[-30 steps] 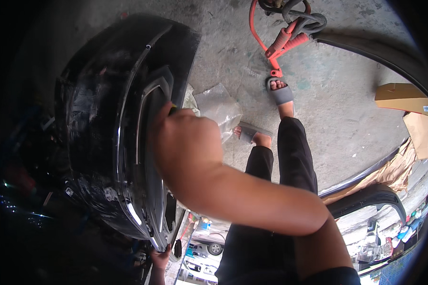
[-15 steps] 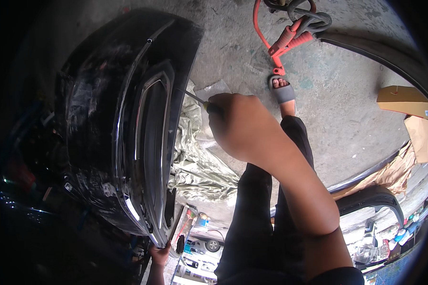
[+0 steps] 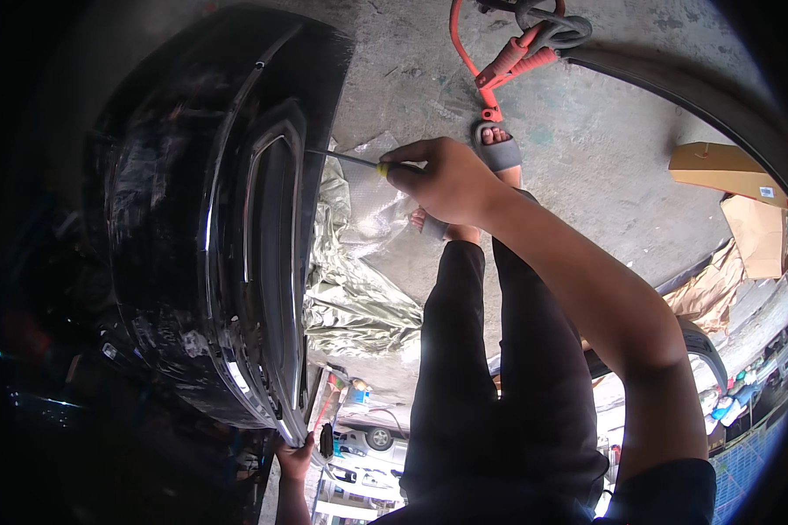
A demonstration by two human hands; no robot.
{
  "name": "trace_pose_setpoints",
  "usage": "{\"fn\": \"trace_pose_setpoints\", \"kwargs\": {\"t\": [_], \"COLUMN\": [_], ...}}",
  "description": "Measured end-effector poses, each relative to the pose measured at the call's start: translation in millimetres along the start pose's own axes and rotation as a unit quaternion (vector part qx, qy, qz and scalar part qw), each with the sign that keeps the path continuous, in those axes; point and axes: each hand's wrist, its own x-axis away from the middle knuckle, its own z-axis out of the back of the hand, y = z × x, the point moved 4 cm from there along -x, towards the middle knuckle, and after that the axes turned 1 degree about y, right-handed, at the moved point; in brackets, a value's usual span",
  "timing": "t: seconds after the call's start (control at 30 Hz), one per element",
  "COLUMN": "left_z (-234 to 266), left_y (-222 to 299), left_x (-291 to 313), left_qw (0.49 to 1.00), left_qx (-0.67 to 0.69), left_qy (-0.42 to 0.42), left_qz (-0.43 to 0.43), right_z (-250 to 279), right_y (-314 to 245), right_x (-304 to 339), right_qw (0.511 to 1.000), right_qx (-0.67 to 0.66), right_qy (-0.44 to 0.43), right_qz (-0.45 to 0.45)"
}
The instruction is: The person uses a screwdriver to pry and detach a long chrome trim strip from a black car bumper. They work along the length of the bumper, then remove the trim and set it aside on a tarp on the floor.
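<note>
A second ago the right hand [image 3: 442, 179] covered part of the black bumper [image 3: 162, 227]; now it stands off to the bumper's right, its grip closed around a screwdriver [image 3: 381, 169] whose shaft points at the bumper's right edge. The left hand [image 3: 296, 459] stays clasped on the bumper's lower end. Just right of the bumper lies a crumpled silver sheet [image 3: 359, 306]; farther right, concrete floor [image 3: 608, 201] stretches toward a cardboard box [image 3: 727, 173].

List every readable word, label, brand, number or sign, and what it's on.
No readable text.
Box: white label, marks too small to read.
Screwdriver: no lettering I can make out.
Black car part: pale patches, no lettering I can make out.
</note>
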Motion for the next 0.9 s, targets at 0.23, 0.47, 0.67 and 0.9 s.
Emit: {"fn": "trace_pose_setpoints", "kwargs": {"t": [0.23, 0.47, 0.67, 0.9], "left_z": [3.5, 13.4, 44.6, 80.2], "left_y": [5.7, 16.4, 29.5, 70.1], "left_x": [3.5, 9.0, 41.1, 84.5], "left_qw": [1.000, 0.999, 0.998, 0.986], "left_qx": [-0.002, -0.008, -0.048, -0.162], "left_qy": [-0.003, -0.023, -0.046, -0.006], "left_qz": [-0.028, -0.025, -0.016, 0.026], "right_z": [-25.8, -24.4, -96.9, -191.6], "right_y": [-96.5, -51.5, 102.9, 137.2], "right_x": [-16.1, -9.9, 11.8, -6.5], "right_qw": [0.927, 0.948, 0.989, 0.958], "right_qx": [0.353, 0.313, -0.070, -0.263], "right_qy": [-0.124, -0.047, 0.101, 0.113], "right_qz": [-0.004, 0.036, 0.081, 0.037]}}
